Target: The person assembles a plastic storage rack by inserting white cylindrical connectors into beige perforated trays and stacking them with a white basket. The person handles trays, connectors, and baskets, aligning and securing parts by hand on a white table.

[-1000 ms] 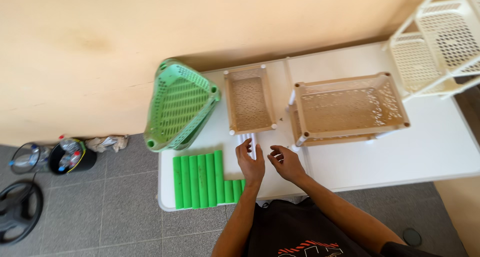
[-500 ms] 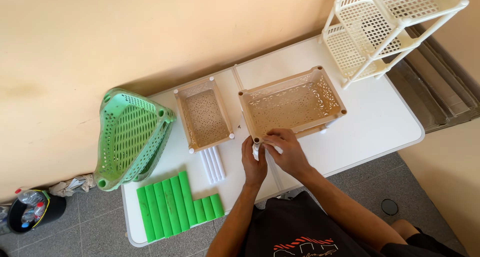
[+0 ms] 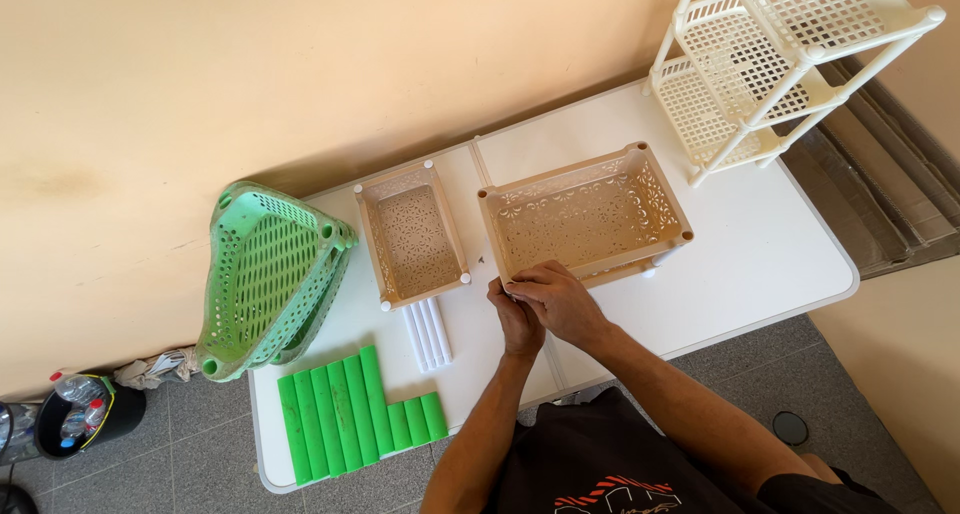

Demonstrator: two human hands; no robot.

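Both hands together at the near left corner of the big tan basket (image 3: 585,217), on the white table (image 3: 800,264). Left hand (image 3: 517,321) just under that corner, fingers curled in, maybe pinching a small white piece, too hidden to tell for sure. Right hand (image 3: 560,299) laid over the corner, fingers bent on the rim, touching the left hand. Basket probably light, thin plastic full of little holes, a bit bendy at the walls, stiffer at the round corner posts. Best to grab by the rim or a corner post, not the lacy sides, easy to crack if squeezed hard. Just beside, a smaller tan basket (image 3: 412,234), with white tubes (image 3: 428,332) lying at its near end. Green tubes (image 3: 355,409) in a row near the table edge. Green baskets (image 3: 262,279) stacked on their side at the left. White rack (image 3: 760,74) at the far right corner.
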